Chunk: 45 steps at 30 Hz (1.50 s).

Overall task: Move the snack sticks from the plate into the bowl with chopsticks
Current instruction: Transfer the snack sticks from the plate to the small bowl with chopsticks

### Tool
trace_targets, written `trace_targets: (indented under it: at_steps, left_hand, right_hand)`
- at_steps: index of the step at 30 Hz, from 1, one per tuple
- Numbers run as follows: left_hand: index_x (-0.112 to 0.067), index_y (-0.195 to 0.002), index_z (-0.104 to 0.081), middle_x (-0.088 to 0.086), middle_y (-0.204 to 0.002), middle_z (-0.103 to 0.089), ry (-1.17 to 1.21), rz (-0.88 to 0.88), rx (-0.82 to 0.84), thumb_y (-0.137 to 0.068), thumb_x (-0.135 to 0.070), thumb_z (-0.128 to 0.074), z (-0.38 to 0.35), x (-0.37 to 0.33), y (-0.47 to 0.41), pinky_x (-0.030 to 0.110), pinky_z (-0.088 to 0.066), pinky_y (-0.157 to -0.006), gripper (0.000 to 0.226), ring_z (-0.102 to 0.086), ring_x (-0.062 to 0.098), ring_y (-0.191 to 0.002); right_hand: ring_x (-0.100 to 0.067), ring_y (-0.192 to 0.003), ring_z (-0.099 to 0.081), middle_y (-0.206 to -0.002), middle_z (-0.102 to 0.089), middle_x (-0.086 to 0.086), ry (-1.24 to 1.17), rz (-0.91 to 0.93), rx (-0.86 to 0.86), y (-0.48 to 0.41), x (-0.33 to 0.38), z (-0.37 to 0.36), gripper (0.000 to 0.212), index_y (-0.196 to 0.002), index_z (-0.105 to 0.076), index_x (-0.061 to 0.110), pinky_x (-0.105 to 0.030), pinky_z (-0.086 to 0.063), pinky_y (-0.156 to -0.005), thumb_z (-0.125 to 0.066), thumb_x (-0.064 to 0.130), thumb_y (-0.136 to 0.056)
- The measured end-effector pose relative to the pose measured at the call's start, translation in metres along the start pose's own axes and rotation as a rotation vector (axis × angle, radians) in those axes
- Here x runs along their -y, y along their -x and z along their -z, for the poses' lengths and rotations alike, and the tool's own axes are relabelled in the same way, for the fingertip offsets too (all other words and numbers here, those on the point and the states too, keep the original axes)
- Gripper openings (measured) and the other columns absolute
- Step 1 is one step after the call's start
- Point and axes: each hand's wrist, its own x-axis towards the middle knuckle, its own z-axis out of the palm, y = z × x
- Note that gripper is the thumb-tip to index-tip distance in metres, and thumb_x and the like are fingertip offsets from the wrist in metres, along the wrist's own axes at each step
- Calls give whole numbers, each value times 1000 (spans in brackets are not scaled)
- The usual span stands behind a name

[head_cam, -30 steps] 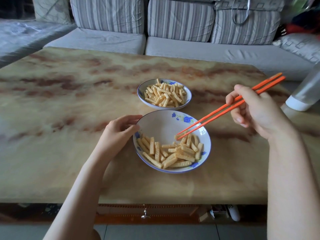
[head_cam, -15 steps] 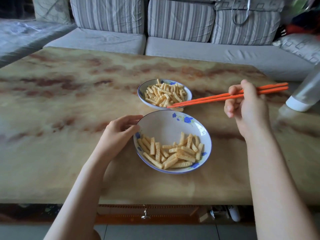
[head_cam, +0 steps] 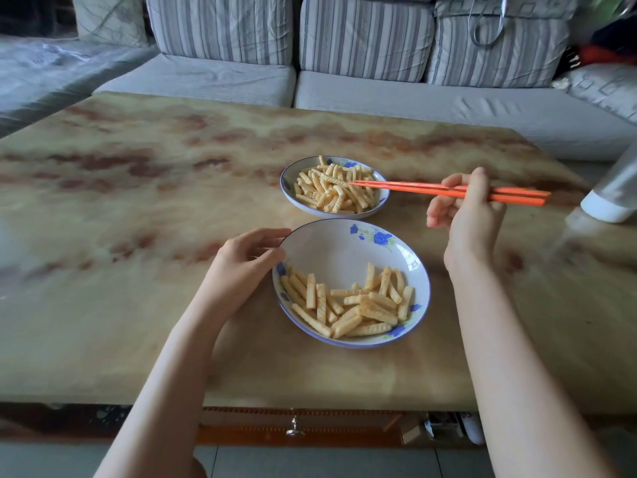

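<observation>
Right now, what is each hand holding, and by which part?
The right hand pinches the orange chopsticks toward their thick back end; the left hand holds the plate by its left rim.

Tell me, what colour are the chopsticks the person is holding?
Bright orange. The chopsticks show plainly in the head view, held in the right hand.

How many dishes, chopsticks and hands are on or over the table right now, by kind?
Dishes: 2, the plate and the bowl
Orange chopsticks: 2
Hands: 2, the left hand and the right hand
Total: 6
</observation>
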Motion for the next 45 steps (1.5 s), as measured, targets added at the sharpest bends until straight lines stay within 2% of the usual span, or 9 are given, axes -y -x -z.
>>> trace_targets:
  at_steps: [3,9,17,21,25,30,35,38,45]
  left_hand:
    - [-41,-97,-68,-28,-80,-70,0,8,0,-85,-8,-63,0,-2,1,9,-49,-75,35,-63,-8,-76]
    - [-42,-97,-69,-18,-87,-72,23,32,6,-68,-29,-58,-1,-5,3,21,-53,-83,34,-66,-1,-81]
    - [-31,-107,-70,-12,-95,-71,-17,21,-20,-86,-6,-62,-2,-6,4,30,-53,-90,33,-66,8,-88]
    - [-35,-103,-69,-12,-95,-71,-11,17,-13,-86,-7,-62,-2,-6,5,30,-54,-90,34,-66,5,-86]
    - [-42,-97,-69,-15,-93,-72,16,20,-7,-75,-25,-63,-2,-7,5,27,-54,-87,29,-66,0,-84]
    - [-43,-96,-68,-20,-86,-71,3,16,-15,-85,-9,-64,-1,-5,4,27,-54,-88,35,-65,-3,-80]
    - [-46,-94,-68,-21,-87,-71,23,22,-9,-75,-23,-64,-2,-5,4,24,-53,-86,30,-65,-5,-80]
    - [-46,-94,-68,-18,-89,-72,31,20,-3,-72,-26,-62,-1,-5,4,22,-52,-84,31,-66,-3,-82]
    - [-37,-102,-69,-16,-94,-70,-2,4,-17,-86,-7,-62,-2,-1,1,18,-52,-81,35,-65,0,-83]
  right_hand:
    - [-17,-34,-44,-39,-51,0,11,19,18,-1,2,3,42,-68,-52,13,-21,-34,-40,-32,27,-102]
    - [-17,-33,-40,-37,-45,0,22,40,80,-8,16,21,40,-68,-51,12,-21,-29,-39,-34,26,-102]
    - [-15,-28,-32,-36,-41,-1,143,47,300,-12,45,48,44,-63,-52,13,-20,-19,-37,-34,26,-102]
    - [-14,-28,-29,-58,-39,-16,170,26,332,-16,53,62,55,-51,-58,18,-17,-19,-36,-37,24,-101]
    - [-13,-28,-25,-71,-38,-17,249,-9,380,-16,55,69,58,-48,-61,19,-17,-18,-36,-36,23,-101]
    - [-13,-27,-23,-80,-42,-23,299,-64,430,-15,52,67,51,-54,-57,16,-17,-15,-35,-36,23,-101]
    - [-13,-28,-26,-37,-35,-7,308,-108,453,-11,46,59,44,-65,-52,8,-18,-17,-35,-35,25,-102]
    - [-13,-27,-26,-32,-35,-3,306,-130,473,-9,43,54,42,-69,-52,7,-19,-17,-35,-33,25,-102]
    - [-15,-29,-27,-33,-37,-3,272,-115,460,-7,35,46,43,-69,-54,8,-18,-20,-35,-33,26,-102]
